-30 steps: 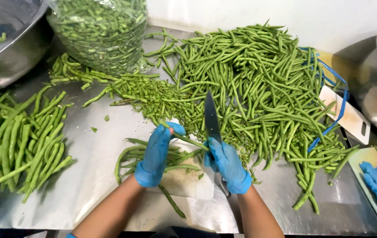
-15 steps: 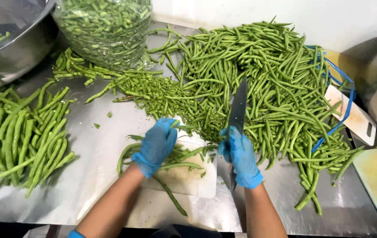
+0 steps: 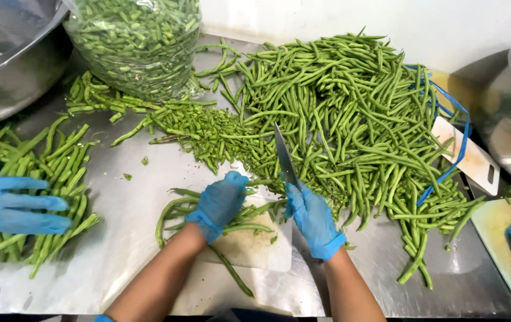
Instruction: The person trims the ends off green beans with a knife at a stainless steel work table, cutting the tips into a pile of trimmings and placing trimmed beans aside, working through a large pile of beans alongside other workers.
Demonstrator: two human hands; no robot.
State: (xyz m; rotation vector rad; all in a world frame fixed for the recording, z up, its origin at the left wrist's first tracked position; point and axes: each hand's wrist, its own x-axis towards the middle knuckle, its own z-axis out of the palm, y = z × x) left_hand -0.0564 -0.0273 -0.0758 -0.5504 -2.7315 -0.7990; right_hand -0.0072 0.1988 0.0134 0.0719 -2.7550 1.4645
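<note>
Two gloved hands are seen: left hand (image 3: 219, 203) pressed on beans (image 3: 249, 211) on the board (image 3: 255, 247); right hand (image 3: 312, 217) clamped round a knife (image 3: 284, 156). Beans seem light, bendy, best pinned mid-length.

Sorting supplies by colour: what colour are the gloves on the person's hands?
Blue, on both the left hand and right hand; the head view shows it.

Cutting board (image 3: 255, 247) under hands, bean heap (image 3: 351, 113) behind (bag (image 3: 136, 42) far left)
</note>
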